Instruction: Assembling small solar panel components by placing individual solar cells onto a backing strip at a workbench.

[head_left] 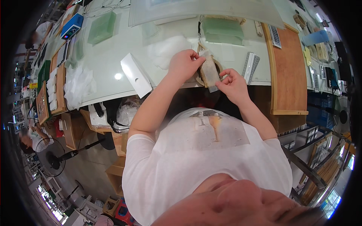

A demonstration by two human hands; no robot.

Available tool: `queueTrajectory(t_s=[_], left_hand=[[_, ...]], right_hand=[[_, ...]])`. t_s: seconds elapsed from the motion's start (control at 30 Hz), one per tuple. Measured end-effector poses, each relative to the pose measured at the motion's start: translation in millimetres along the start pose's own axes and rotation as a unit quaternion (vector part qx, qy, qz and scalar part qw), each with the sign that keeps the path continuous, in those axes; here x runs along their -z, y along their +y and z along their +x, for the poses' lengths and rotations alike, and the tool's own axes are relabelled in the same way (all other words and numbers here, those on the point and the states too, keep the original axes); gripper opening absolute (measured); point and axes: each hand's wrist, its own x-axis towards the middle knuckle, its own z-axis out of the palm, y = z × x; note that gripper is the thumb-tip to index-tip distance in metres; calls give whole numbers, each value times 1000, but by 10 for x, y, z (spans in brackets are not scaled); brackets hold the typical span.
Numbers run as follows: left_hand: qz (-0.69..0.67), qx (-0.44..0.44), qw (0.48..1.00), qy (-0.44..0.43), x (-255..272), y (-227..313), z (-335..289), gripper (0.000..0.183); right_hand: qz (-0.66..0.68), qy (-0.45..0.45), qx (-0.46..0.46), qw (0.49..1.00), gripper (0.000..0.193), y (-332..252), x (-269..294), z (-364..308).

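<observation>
A worn tan rectangular block (209, 73) is at the front edge of the table, between my hands. My left hand (184, 64) is closed, its thumb and fingertips pinching the block's far end, where a small pale translucent piece shows. At the near right corner, my right hand (232, 86) grips the block with thumb and bent fingers. A small grey strip (213, 89) sticks out below that corner. Partly covered by the block is a round tan ring (218, 64), which looks like a roll of tape. What lies under the fingertips is hidden.
An open white box (135, 75) and a white bag (80, 86) lie left. Green sheet stacks (223, 31) stand at the back, under a raised translucent panel (203, 9). Grey slatted strips (250, 67) lie right, beside a wooden board (288, 71). A fan (56, 160) stands left.
</observation>
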Motion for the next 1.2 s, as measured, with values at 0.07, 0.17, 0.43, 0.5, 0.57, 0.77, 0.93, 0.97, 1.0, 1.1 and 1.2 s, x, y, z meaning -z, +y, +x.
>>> queueTrajectory(t_s=[0.07,0.17,0.43,0.5,0.57,0.77,0.93,0.97,1.0,1.1,1.2], left_hand=[[5,2,1000,8,-3,2,0,32],[12,7,999,32,1,9,-27,33],[-55,-75,988,124,-81,-224,-488,23],[-11,-225,963,150,-123,-213,-634,22],[0,-317,938,142,-173,-179,-713,27],[60,-385,913,119,-281,-108,-790,32],[99,-411,895,143,-329,-183,-766,31],[100,-411,894,144,-321,-187,-769,31],[99,-418,892,143,-308,-194,-780,31],[99,-427,888,138,-242,-251,-836,29],[77,-424,893,130,-193,-352,-894,28]], right_hand=[[-4,2,5,1000,29,2,-5,-2],[-12,4,13,1000,29,4,-9,-7],[36,27,40,998,29,208,152,-14],[40,23,51,998,24,268,201,-4],[58,21,39,997,23,252,226,-15],[68,36,35,996,19,288,324,-8],[62,45,43,996,20,257,358,-38],[74,25,39,996,20,290,337,-48],[86,5,36,996,21,301,324,-61],[83,-49,33,995,20,241,271,-139],[48,-63,36,996,20,212,229,-177]])
